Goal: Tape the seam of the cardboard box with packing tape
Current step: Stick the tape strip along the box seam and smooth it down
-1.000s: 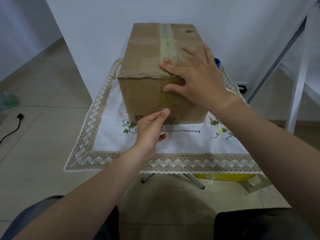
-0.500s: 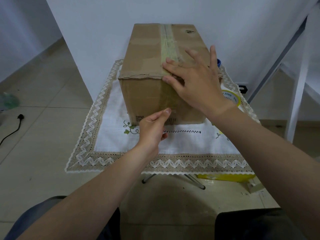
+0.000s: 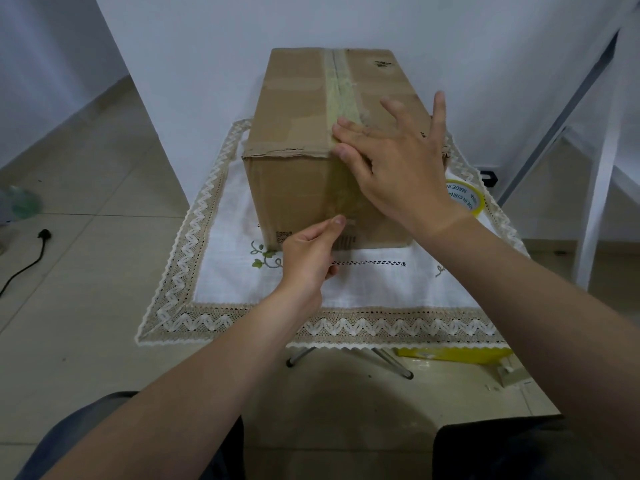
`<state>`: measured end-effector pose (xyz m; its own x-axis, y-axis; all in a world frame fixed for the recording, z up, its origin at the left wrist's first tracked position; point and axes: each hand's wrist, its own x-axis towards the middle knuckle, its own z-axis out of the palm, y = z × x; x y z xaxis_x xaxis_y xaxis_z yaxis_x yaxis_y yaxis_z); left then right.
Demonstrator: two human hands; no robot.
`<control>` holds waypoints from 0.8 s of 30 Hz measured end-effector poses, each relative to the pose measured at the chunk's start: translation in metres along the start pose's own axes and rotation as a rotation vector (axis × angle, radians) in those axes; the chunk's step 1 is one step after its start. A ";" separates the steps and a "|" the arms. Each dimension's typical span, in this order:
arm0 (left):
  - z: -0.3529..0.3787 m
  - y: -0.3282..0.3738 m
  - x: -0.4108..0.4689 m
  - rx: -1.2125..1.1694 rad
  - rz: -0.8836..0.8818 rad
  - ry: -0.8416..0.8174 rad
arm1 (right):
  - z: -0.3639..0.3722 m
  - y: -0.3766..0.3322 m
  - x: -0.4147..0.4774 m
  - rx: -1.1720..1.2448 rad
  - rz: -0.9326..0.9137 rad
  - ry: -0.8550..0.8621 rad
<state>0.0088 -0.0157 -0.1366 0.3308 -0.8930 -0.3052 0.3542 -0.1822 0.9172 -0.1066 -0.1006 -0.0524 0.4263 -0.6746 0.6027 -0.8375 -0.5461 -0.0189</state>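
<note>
A brown cardboard box (image 3: 294, 133) stands on a small table covered by a white lace-edged cloth (image 3: 225, 271). A strip of clear tape (image 3: 341, 88) runs along the top seam and down the near face. My right hand (image 3: 398, 161) lies flat with fingers spread on the box's near top edge, pressing on the tape. My left hand (image 3: 308, 254) is curled, its thumb tip pressed against the tape low on the near face. A roll of packing tape (image 3: 467, 197) lies on the cloth to the right of the box, partly hidden by my right wrist.
A white wall stands right behind the box. A white metal frame (image 3: 595, 202) rises at the right. A yellow object (image 3: 450, 355) and a small grey piece lie on the tiled floor under the table's right side. A black cable (image 3: 31, 261) lies on the floor at left.
My right hand has slid a little toward the near top corner of the box, with fingers spread wider. The tape roll has come into view behind my wrist. My left hand has stayed put.
</note>
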 end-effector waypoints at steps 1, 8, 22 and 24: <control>0.000 0.000 0.001 0.004 0.000 0.002 | 0.000 0.000 0.000 0.002 -0.001 -0.004; -0.001 -0.002 0.002 0.009 -0.003 0.000 | 0.002 0.005 -0.005 -0.053 -0.045 -0.071; 0.000 -0.002 0.003 0.019 -0.010 0.017 | -0.001 0.000 0.000 0.104 0.047 -0.076; 0.000 -0.002 0.003 0.014 -0.007 0.008 | -0.003 0.001 -0.001 0.067 0.032 -0.129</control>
<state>0.0092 -0.0181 -0.1394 0.3357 -0.8883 -0.3134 0.3438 -0.1942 0.9187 -0.1092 -0.0994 -0.0510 0.4441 -0.7480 0.4933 -0.8282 -0.5527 -0.0924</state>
